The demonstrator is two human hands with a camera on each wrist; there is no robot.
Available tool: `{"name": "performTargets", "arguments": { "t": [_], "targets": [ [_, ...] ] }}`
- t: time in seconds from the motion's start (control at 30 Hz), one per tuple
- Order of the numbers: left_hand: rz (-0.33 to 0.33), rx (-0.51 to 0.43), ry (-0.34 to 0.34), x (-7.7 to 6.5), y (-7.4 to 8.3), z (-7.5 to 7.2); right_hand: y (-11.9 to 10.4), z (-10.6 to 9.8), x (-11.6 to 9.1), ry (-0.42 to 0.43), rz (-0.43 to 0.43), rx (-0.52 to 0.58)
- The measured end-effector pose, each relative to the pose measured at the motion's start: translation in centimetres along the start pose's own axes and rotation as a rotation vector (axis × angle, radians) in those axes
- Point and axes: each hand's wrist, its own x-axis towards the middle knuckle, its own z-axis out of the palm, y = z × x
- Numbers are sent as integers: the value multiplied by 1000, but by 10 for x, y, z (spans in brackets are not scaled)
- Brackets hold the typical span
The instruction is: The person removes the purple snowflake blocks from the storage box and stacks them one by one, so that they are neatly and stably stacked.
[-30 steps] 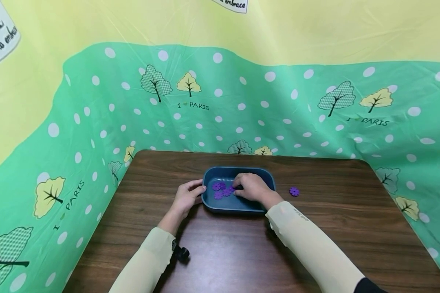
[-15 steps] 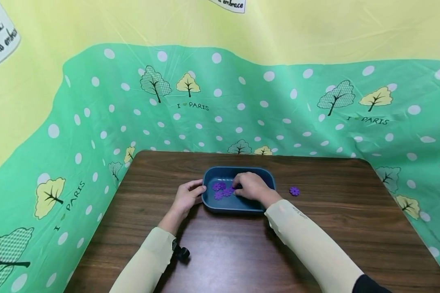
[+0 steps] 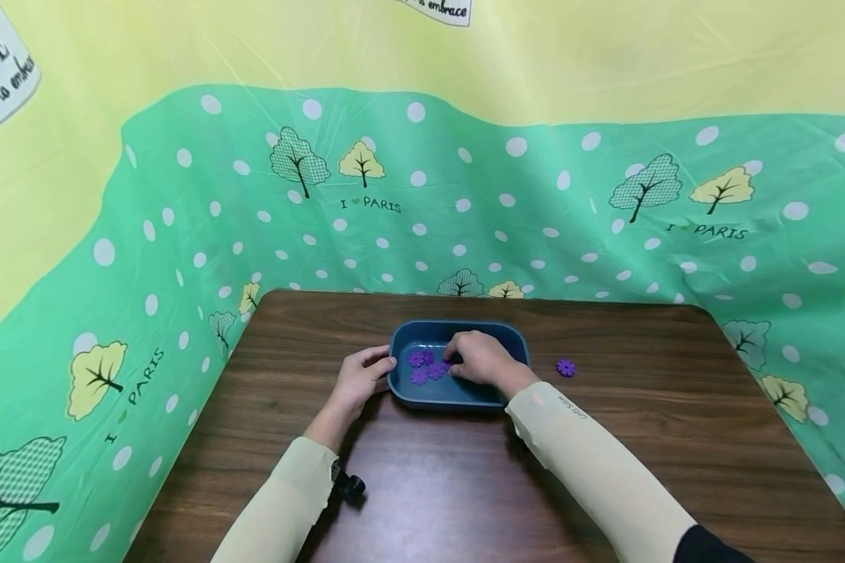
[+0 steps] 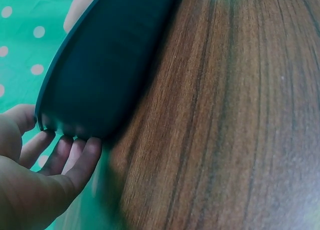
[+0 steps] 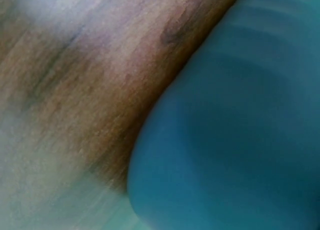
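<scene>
A dark blue rectangular tub (image 3: 436,406) stands on the wooden table with several purple snowflake discs (image 3: 420,377) grouped in its left half. My left hand (image 3: 356,378) grips the tub's left end, thumb at the rim. In the left wrist view, the fingers (image 4: 82,162) press the outside wall below. Inside the tub, my right hand (image 3: 484,360) has its fingers curled down over the rightmost disc (image 3: 447,365), seemingly pinching it; the fingers hide part of it. The right wrist view shows only the tub's blurred outer wall (image 5: 240,115), without the hand.
One more purple snowflake disc (image 3: 566,367) lies on the brown table (image 3: 422,485), right of the tub. A small black device (image 3: 350,488) sits at the left wrist. A green and yellow printed cloth (image 3: 422,188) hangs behind and beside the table.
My right hand has shifted very slightly left over the discs inside the tub. My left hand keeps its hold on the tub, and the tub stays in place.
</scene>
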Motion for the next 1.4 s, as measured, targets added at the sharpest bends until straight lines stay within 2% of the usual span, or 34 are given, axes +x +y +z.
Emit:
{"name": "performTargets", "arguments": {
  "t": [0.2, 0.6, 0.93, 1.4],
  "targets": [
    [-1, -5, -6, 0, -1, 0, 0, 0, 0, -5, 6, 9],
    [16, -19, 8, 0, -2, 1, 5, 1, -5, 42, -34, -4],
    [17, -20, 5, -1, -4, 1, 5, -5, -14, 80, -23, 102],
    [12, -10, 8, -3, -2, 1, 17, -14, -29, 199, -72, 110]
  ]
}}
